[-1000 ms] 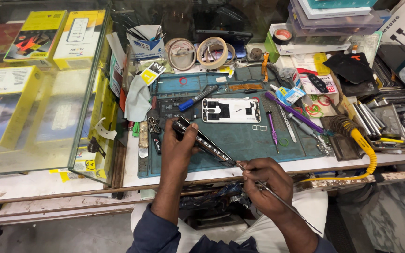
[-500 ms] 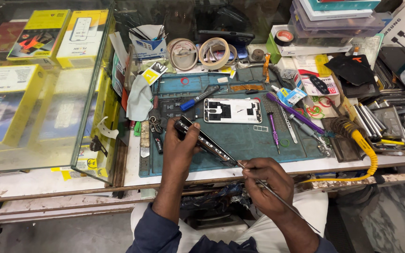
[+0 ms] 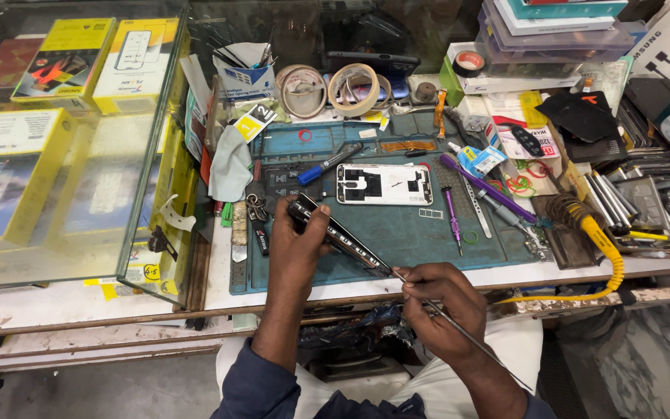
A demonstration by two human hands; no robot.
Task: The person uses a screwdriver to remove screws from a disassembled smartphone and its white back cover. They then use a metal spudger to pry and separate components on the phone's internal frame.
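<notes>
Held on edge, the phone frame (image 3: 339,231) looks thin, dark.

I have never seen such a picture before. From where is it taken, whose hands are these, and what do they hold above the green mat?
The picture comes from a camera worn on a person's head, looking down at that person's own two bare hands; there is no machine. The left hand grips a dark phone held on edge. The right hand holds a thin metal tool whose tip meets the phone's lower end. Below lies a green work mat on a cluttered bench. On the mat rest an opened white phone body, a blue marker and a purple screwdriver. Tape rolls stand behind; a glass case is at the left.
</notes>
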